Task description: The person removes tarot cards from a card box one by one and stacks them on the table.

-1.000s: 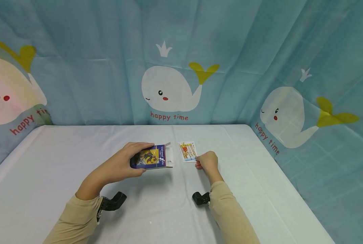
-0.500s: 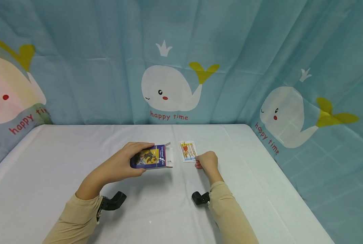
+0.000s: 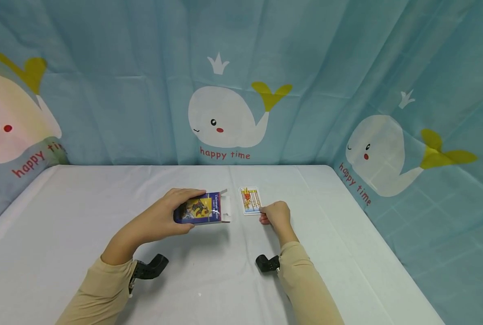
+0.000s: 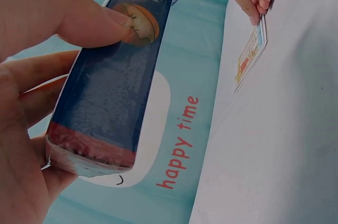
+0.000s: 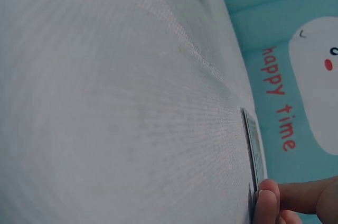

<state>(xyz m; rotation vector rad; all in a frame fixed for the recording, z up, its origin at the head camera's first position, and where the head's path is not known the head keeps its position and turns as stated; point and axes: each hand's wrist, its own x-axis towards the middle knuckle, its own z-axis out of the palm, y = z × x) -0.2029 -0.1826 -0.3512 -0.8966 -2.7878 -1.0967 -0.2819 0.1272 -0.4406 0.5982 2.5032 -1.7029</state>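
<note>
My left hand (image 3: 158, 221) grips a blue tarot card box (image 3: 198, 209) above the table, thumb on the near side and fingers over the far side. Its white end flap (image 3: 225, 206) stands open toward the right. In the left wrist view the thumb presses the narrow blue side of the box (image 4: 113, 97). Just right of the box, a colourful picture card (image 3: 249, 198) lies at the table; in the right wrist view its edge (image 5: 253, 147) looks layered, so more than one card may be there. My right hand (image 3: 278, 216) pinches the lower right corner between thumb and fingers.
A white cloth covers the table (image 3: 330, 253). Behind it and along the right side hangs a blue curtain (image 3: 144, 117) printed with white whales. Black wrist cameras (image 3: 151, 268) sit on both forearms, low over the cloth.
The picture card's far end has swung slightly to the right, so it lies straighter. Both hands have stayed almost in place, the left still holding the box.
</note>
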